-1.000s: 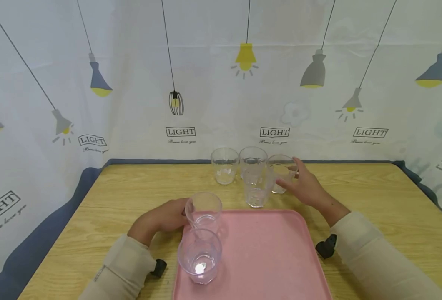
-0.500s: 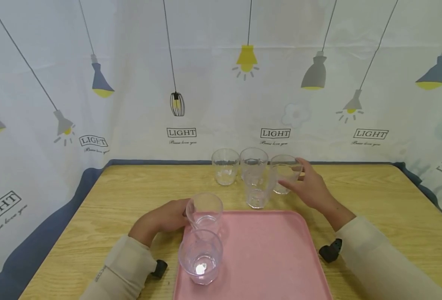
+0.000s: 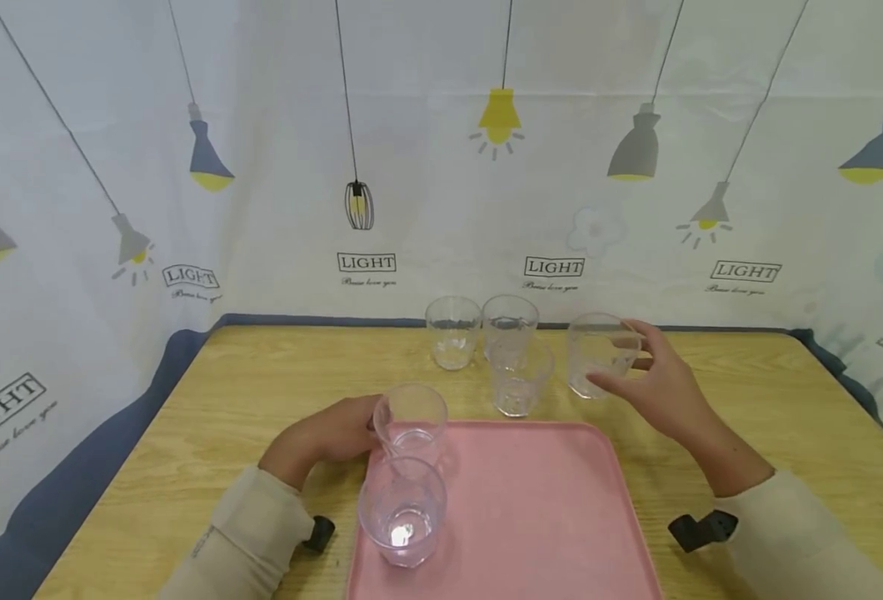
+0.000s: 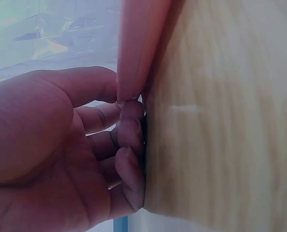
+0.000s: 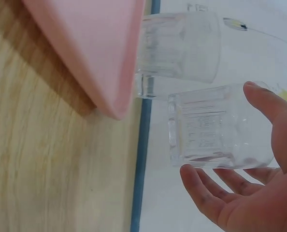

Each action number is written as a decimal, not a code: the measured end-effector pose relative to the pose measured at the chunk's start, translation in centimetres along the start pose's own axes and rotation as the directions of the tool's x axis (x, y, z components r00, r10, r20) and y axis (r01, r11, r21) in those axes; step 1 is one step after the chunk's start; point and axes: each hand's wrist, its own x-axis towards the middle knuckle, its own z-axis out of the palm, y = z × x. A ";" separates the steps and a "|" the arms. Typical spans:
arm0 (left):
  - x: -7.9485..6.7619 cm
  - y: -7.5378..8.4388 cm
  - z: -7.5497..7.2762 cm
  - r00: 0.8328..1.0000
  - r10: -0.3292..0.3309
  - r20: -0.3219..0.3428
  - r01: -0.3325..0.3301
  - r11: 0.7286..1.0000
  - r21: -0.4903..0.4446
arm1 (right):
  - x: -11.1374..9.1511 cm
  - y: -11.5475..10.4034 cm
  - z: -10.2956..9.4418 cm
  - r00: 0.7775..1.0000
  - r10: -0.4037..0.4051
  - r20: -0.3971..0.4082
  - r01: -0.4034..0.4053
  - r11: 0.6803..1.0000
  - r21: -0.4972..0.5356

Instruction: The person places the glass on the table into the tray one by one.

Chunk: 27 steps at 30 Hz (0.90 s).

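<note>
Since the frame a second ago, the right hand (image 3: pixel 655 383) has pulled the clear glass (image 3: pixel 599 357) away from the back cluster, toward the right. It now stands apart from the other three. The grip is closed round the side wall, thumb near the rim and fingers wrapped behind. The glass seems just off the wooden table (image 3: pixel 749 392), but contact is hard to tell.

It looks like a rigid, smooth, ribbed tumbler, light, slippery and probably breakable. Mid-wall is the best hold, not the rim.

Left of the grip are three more tumblers (image 3: pixel 452 333). Nearer the body is the matte pink tray (image 3: pixel 531 500), which carries two glasses (image 3: pixel 404 508). The left hand (image 3: pixel 329 437) has its fingers curled against the tray's edge beside the upper one.
</note>
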 end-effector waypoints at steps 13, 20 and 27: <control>0.0 0.0 0.2 1.000 -0.016 -0.004 0.016 1.000 -0.016 | -4.0 -2.7 0.4 0.992 -0.117 0.048 0.110 0.985 0.131; -0.1 -0.1 0.2 1.000 -0.019 -0.007 0.019 1.000 -0.001 | -4.3 -4.9 2.1 0.981 -0.146 0.130 0.116 0.970 0.214; -0.1 0.0 0.2 1.000 -0.025 -0.008 0.025 1.000 -0.003 | -3.9 -6.2 3.8 0.957 -0.196 0.214 0.143 0.960 0.240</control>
